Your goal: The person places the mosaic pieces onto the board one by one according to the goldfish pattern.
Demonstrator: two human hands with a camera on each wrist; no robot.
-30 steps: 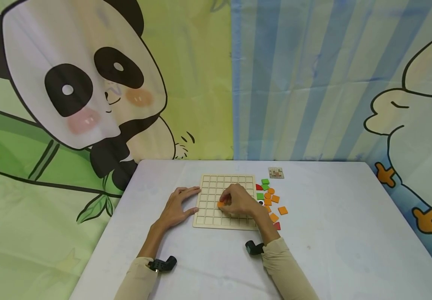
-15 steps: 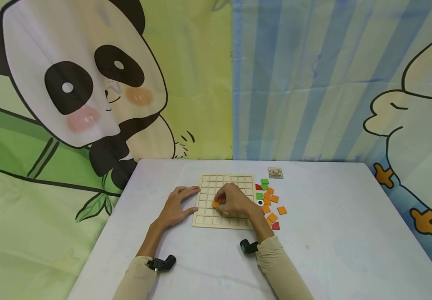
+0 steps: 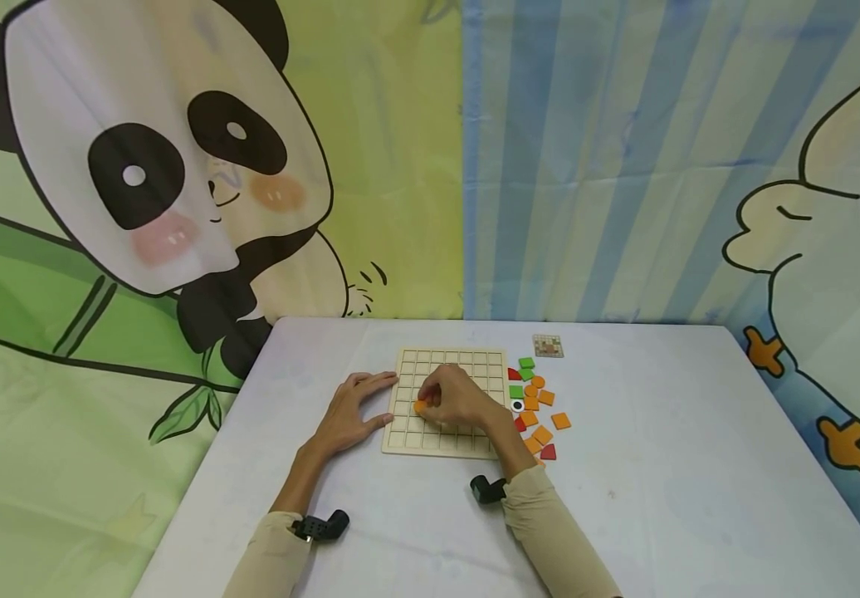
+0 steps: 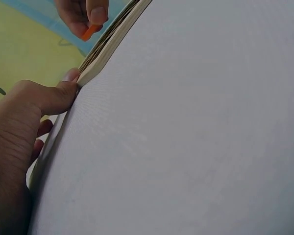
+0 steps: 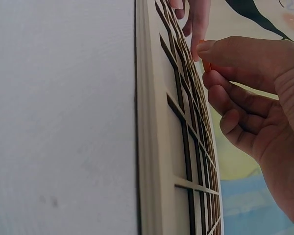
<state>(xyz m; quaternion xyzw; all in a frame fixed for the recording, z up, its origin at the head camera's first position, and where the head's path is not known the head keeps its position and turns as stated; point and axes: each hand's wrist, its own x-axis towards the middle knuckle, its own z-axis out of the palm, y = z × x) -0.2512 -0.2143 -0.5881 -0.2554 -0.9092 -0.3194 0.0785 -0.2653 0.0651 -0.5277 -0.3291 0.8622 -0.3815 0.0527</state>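
I watch the white table (image 3: 662, 482), which bears a pale gridded board (image 3: 418, 438). The left hand (image 3: 348, 413), thumb and fingers apart, touches the board's left edge. The right hand (image 3: 461, 400) spans the grid. Coloured tiles (image 3: 530, 404) lie beside its right edge. Clamped in my view between right thumb and fingertip, over the grid's left half: one orange piece (image 5: 206, 63).

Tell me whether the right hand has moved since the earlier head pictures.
Yes. Judged against the board, the right hand has moved left, toward the left hand, with the orange piece in its fingertips.
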